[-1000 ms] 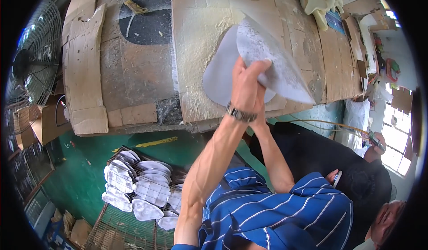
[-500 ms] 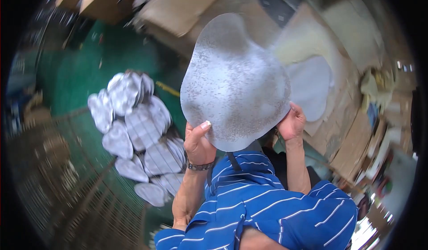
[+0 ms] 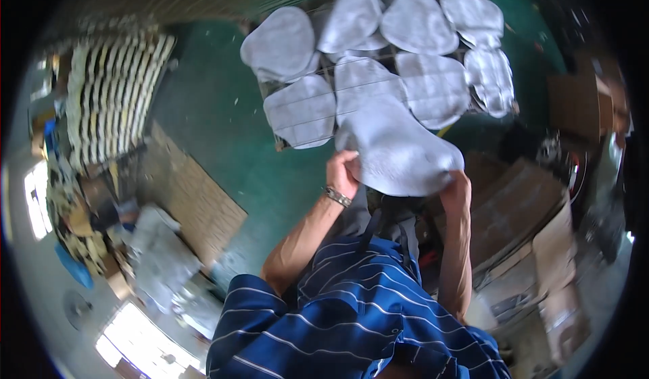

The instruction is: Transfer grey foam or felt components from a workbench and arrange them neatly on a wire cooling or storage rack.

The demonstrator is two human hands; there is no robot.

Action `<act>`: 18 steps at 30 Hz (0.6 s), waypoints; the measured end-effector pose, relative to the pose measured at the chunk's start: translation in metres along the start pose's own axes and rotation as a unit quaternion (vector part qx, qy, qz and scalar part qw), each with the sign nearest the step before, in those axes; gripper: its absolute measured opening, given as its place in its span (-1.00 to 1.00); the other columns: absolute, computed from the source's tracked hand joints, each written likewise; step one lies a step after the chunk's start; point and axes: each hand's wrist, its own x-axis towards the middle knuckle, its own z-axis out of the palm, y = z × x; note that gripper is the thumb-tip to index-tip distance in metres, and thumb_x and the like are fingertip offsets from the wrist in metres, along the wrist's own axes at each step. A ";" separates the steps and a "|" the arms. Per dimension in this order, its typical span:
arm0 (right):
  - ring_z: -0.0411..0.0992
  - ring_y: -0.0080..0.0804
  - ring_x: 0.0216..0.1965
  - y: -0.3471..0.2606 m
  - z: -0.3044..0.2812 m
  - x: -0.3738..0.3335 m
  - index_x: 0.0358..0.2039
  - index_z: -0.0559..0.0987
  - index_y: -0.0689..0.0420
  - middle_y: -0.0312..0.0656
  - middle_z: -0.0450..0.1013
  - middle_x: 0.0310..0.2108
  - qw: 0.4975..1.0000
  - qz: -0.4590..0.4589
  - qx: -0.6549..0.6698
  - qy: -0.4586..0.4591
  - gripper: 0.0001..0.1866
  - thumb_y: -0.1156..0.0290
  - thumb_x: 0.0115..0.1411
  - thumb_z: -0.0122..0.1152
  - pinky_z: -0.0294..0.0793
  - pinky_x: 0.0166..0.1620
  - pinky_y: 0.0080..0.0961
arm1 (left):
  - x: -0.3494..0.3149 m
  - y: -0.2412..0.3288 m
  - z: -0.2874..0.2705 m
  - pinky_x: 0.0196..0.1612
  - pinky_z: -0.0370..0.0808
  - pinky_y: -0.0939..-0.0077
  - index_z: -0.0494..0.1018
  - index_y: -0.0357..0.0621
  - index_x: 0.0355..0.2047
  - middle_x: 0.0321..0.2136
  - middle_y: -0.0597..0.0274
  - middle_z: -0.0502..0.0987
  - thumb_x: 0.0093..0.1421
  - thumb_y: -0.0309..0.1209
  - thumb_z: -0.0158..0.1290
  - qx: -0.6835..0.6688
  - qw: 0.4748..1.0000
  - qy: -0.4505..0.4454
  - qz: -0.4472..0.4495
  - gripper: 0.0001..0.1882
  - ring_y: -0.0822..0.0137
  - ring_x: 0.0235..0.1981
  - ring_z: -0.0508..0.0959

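A thin silvery-grey rounded sheet [image 3: 399, 150] is stretched between my two hands, its surface creased and bent. My left hand [image 3: 342, 175] pinches its near left edge. At the right edge, the fingers of my right hand [image 3: 457, 191] are closed on the same sheet, partly hidden by it. Just beyond lie several piles of similar grey sheets, one pile [image 3: 433, 90] to the right and another [image 3: 301, 111] to the left. The far end of the held sheet overlaps the middle pile [image 3: 365, 75] in the view; whether they touch I cannot tell.
The piles sit in rows on a low frame over a green floor [image 3: 209, 109]. Flat cardboard [image 3: 503, 203] lies at the right, with a cardboard box [image 3: 574, 102] farther off. A brown board [image 3: 196, 196] and a stack of pale layered pieces [image 3: 118, 98] are at the left.
My body has turned left, so the piles of sheets now lie straight ahead instead of at the left. Both hands still hold the sheet, which has swung round toward the piles.
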 end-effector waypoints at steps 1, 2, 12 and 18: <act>0.46 -0.35 -0.13 -0.002 0.034 0.023 -0.18 0.52 0.27 -0.18 0.49 -0.21 0.999 0.015 -0.036 -0.034 -0.78 0.56 0.15 0.03 0.49 -0.04 -0.38 | 0.006 0.017 -0.014 -0.18 0.51 0.48 0.50 -0.18 -0.22 -0.33 0.26 0.59 -0.01 -0.55 0.05 -0.049 0.997 -0.022 0.050 -0.72 0.33 -0.32 0.58; 0.44 -0.33 -0.12 0.009 0.077 0.051 -0.18 0.51 0.27 -0.19 0.47 -0.19 0.995 0.009 -0.048 -0.092 -0.78 0.57 0.15 0.02 0.45 0.00 -0.37 | 0.014 0.037 -0.026 -0.16 0.52 0.46 0.51 -0.19 -0.21 -0.32 0.26 0.59 0.00 -0.56 0.03 -0.070 0.991 0.052 0.102 -0.71 0.33 -0.30 0.58; 0.40 -0.26 0.00 0.171 0.348 0.162 0.02 0.43 0.33 -0.11 0.44 -0.01 0.913 0.126 -0.247 -0.300 -0.59 0.51 0.13 0.07 0.32 0.15 -0.30 | 0.037 0.146 -0.171 0.09 0.46 0.15 0.45 -0.26 -0.04 -0.12 0.14 0.58 0.04 -0.50 0.04 -0.251 0.888 0.099 0.371 -0.59 0.14 -0.02 0.54; 0.39 -0.18 0.07 0.258 0.324 0.256 0.20 0.32 0.26 -0.04 0.39 0.10 0.890 0.192 -0.338 -0.239 -0.35 0.11 0.23 0.19 0.37 0.11 -0.25 | 0.143 0.075 -0.267 -0.02 0.53 0.27 0.38 -0.27 0.03 -0.05 0.13 0.51 0.03 -0.53 0.10 -0.257 0.904 0.273 0.203 -0.52 0.13 -0.02 0.51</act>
